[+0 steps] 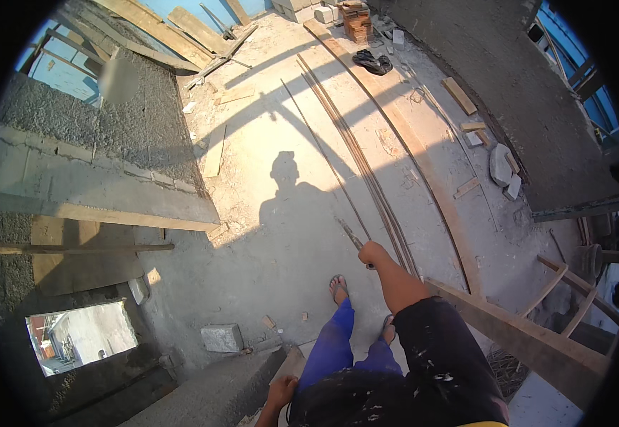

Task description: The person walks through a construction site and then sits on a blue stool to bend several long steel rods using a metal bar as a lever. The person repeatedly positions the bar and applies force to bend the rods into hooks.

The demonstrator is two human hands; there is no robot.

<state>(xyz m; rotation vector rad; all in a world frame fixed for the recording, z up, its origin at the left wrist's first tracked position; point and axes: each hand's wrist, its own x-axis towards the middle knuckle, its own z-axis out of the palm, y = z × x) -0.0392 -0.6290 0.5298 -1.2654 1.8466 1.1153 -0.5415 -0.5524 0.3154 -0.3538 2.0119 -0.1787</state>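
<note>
The right hand (pixel 373 253) was closed around a thin, long, rusty steel rod (pixel 323 153) lying across the sunlit concrete floor (pixel 266 235). The left hand (pixel 281 391) rested on a grey ledge (pixel 217 395), its fingers unclear. A firm grip near the end probably suited best.

You have 2 hands: right (pixel 373 252) gripping 1 rod (pixel 348 233), left (pixel 281 391) low | 2 sandalled feet (pixel 338 286) | 1 long rebar bundle (pixel 366 171) | 1 grey block (pixel 222 338) | 1 brick stack (pixel 356 21) | 1 black rag (pixel 372 62) | 1 long curved plank (pixel 409 142)
</note>
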